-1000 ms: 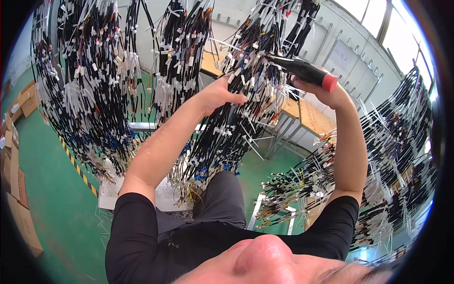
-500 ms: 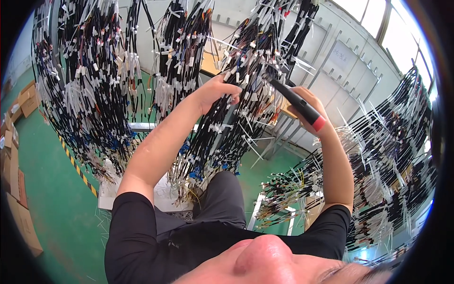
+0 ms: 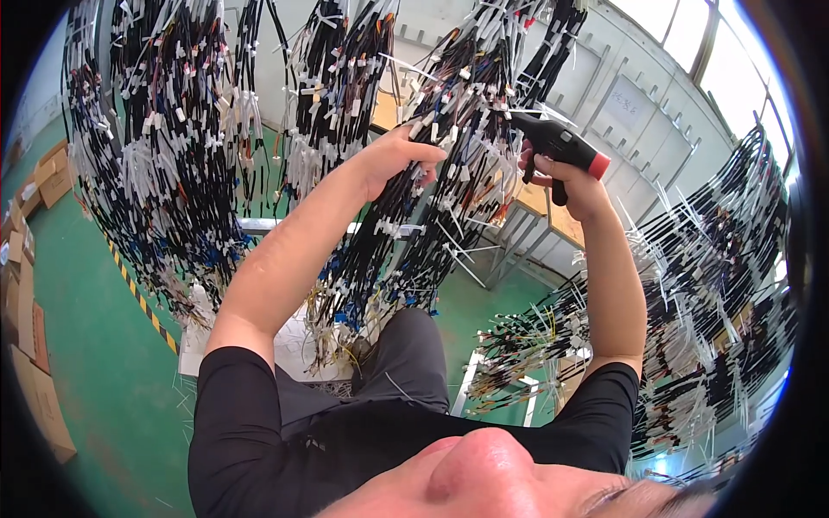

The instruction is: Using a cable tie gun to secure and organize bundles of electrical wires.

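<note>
My right hand is wrapped round the grip of a black cable tie gun with a red rear end. The gun's nose points left and meets the upper part of a thick hanging bundle of wire harnesses. A white cable tie sticks out beside the nose; whether it is in the gun I cannot tell. On the bundle's left side, my left hand is closed round the wires, its fingertips partly hidden. Black sleeves, white connectors and several white tie tails show on this bundle.
More harness bundles hang at the left, and another dense group hangs at the right. Cardboard boxes line the far left, past a yellow-black floor stripe. A wooden-topped table stands behind the bundle.
My right hand has turned the cable tie gun, so its handle and trigger side now show, and its nose has shifted right. My left hand stays nearly in place on the bundle.
</note>
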Motion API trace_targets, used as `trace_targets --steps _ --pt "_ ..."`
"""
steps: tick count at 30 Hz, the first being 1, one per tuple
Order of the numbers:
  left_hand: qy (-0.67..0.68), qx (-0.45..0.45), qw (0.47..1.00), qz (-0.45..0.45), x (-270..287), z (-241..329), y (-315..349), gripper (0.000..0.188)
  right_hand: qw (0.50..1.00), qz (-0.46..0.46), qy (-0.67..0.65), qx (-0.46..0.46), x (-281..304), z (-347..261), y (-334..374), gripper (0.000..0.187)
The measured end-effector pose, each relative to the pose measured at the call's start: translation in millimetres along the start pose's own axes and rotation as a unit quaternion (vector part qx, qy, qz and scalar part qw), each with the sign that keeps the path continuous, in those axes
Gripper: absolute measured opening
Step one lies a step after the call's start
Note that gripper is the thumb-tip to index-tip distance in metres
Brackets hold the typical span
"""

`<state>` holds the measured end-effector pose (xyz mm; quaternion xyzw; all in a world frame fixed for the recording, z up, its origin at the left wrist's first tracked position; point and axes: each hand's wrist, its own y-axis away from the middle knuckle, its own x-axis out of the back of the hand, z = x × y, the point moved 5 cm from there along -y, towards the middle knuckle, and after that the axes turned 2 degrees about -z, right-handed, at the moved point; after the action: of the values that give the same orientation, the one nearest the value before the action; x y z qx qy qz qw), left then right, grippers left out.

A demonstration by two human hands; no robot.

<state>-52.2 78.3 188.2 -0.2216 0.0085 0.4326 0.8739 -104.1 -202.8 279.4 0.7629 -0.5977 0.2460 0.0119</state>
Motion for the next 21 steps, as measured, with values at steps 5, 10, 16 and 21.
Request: trace_targets --steps 5,10,16,21 --pt "0.011 -0.004 1.0 -0.006 0 0 -2 0.021 0.996 -0.009 0.076 0.033 12 -8 -7 0.038" --pt "0.002 0.0 1.0 -0.001 -1 -1 -3 0.023 0.971 -0.003 0.224 0.088 33 -14 -11 0.033" --pt "0.007 -0.006 1.0 0.001 1 -7 -5 0.019 0.931 -0.115 0.329 0.11 8 -50 -24 0.036" --pt "0.035 -0.008 0.999 -0.011 0 -6 -3 0.014 0.905 -0.165 0.378 0.105 7 -37 -40 0.037"
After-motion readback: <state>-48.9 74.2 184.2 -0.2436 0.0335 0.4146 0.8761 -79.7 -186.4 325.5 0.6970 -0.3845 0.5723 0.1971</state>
